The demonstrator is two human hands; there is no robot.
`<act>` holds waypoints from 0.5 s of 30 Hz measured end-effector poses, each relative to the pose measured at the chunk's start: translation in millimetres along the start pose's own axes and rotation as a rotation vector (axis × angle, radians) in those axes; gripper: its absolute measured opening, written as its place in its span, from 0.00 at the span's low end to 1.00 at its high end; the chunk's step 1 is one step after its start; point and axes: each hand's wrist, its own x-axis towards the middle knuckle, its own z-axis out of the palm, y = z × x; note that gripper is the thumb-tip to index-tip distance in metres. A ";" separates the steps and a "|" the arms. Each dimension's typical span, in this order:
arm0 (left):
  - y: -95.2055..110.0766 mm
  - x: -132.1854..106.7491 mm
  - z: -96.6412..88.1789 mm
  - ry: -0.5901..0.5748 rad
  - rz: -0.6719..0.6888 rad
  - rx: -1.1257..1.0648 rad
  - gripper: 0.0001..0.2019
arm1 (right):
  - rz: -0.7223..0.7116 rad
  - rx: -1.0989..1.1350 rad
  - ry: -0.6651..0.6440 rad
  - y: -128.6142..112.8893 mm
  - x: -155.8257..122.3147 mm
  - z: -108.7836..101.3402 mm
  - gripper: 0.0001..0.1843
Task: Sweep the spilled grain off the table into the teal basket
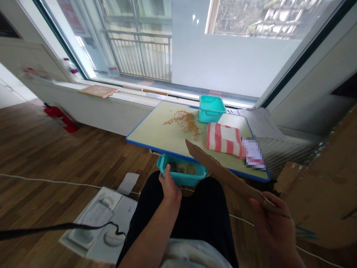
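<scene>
Between my knees, just under the table's front edge, my left hand (pixel 170 186) grips the near rim of a teal plastic basket (pixel 189 181), thumb over the edge. Small greenish-brown grains or beans (pixel 182 168) lie inside it. My right hand (pixel 275 219) is closed around one end of a long flat strip of brown cardboard (pixel 223 173). The strip's far tip slants up over the table's front edge. On the yellow-green table (pixel 156 130) with blue edging, a loose scatter of yellow and orange beans (pixel 186 121) is spread out.
A second teal basket (pixel 212 109) stands at the table's back, beside a folded red-and-white striped towel (pixel 224 139). A large cardboard box (pixel 323 193) is at my right. White packaging (pixel 103 223) and a cable lie on the floor; a fire extinguisher (pixel 61 118) is far left.
</scene>
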 end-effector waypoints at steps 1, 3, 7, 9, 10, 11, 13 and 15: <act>-0.2 0.2 0.1 -0.002 0.002 -0.005 0.25 | -0.029 0.007 -0.006 0.3 4.2 4.7 0.07; -0.9 1.2 -0.2 -0.004 0.002 -0.013 0.24 | -0.067 0.029 -0.034 0.3 15.2 16.3 0.06; -2.3 5.1 -3.5 -0.016 -0.011 -0.027 0.24 | -0.112 0.055 -0.139 -2.5 28.1 32.6 0.04; -2.3 7.8 -5.5 -0.027 -0.026 -0.035 0.24 | -0.104 0.075 -0.162 -5.0 21.6 30.9 0.05; -2.0 9.2 -6.3 -0.027 -0.031 -0.037 0.24 | -0.088 0.084 -0.160 -6.6 15.2 28.0 0.05; -1.6 10.6 -6.8 -0.024 -0.029 -0.038 0.24 | -0.069 0.097 -0.151 -8.3 7.8 24.2 0.05; -0.6 13.2 -7.1 -0.006 -0.011 -0.042 0.23 | -0.044 0.156 -0.132 -12.0 -6.5 16.4 0.05; 0.3 15.6 -6.8 0.004 -0.006 -0.045 0.23 | -0.057 0.232 -0.107 -16.1 -14.1 11.9 0.05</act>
